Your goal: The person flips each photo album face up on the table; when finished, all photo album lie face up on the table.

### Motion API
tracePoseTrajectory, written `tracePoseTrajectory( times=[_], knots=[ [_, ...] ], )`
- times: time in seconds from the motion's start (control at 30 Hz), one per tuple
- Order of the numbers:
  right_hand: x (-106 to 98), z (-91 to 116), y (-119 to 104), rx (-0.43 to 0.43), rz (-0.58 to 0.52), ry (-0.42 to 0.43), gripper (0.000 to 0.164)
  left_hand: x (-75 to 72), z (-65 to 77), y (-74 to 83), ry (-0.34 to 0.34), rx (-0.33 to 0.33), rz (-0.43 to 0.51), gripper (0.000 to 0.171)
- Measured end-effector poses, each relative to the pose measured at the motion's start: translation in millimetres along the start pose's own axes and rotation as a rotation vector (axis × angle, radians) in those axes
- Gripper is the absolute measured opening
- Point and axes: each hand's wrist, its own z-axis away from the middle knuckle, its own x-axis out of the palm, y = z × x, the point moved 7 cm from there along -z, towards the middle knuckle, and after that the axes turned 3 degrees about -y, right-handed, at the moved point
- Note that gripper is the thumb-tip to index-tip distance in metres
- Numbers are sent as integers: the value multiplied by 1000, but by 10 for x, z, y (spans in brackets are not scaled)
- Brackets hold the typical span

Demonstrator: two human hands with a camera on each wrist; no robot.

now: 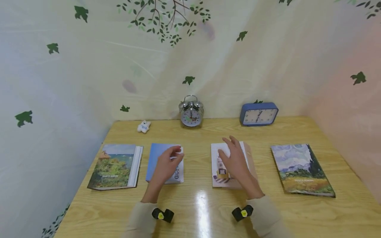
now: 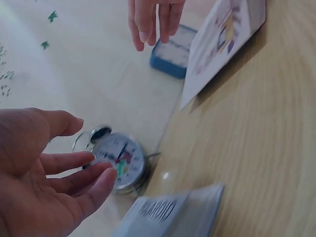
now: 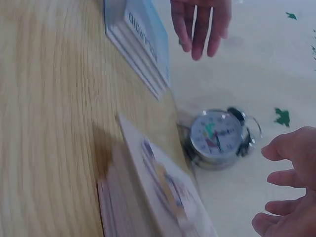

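My left hand (image 1: 168, 163) hovers over a blue and white book (image 1: 153, 162), its fingers loosely bent and holding nothing. The book's lettering (image 3: 143, 32) shows in the right wrist view. Above a white and beige book (image 1: 217, 152) with a small room picture on its cover, my right hand (image 1: 235, 158) has its thumb and fingers spread, with nothing in them. The cover (image 3: 153, 177) of that book tilts up from its pages in the right wrist view. In the left wrist view, the left hand's (image 2: 54, 182) fingers and thumb are apart.
A photo album with a seaside painting (image 1: 116, 165) lies at the left, one with a wheat field (image 1: 302, 168) at the right. Along the back stand a small white bear figure (image 1: 144, 126), a silver alarm clock (image 1: 191, 115) and a blue clock (image 1: 259, 114), before a leaf-patterned cloth (image 1: 160, 72).
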Motion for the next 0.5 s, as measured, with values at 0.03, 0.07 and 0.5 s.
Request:
tracePoseTrajectory(
  times=[0.03,0.07,0.5],
  knots=[
    [-61,25,52,3,12,5,54,76,3,17,-28,10,6,39],
    [-118,56,108,6,26,8,54,157,13,39,-54,16,9,40],
    [-393,469,703,73,169,-84,63,1112,35,51,-273,-63,-59,44]
  ],
)
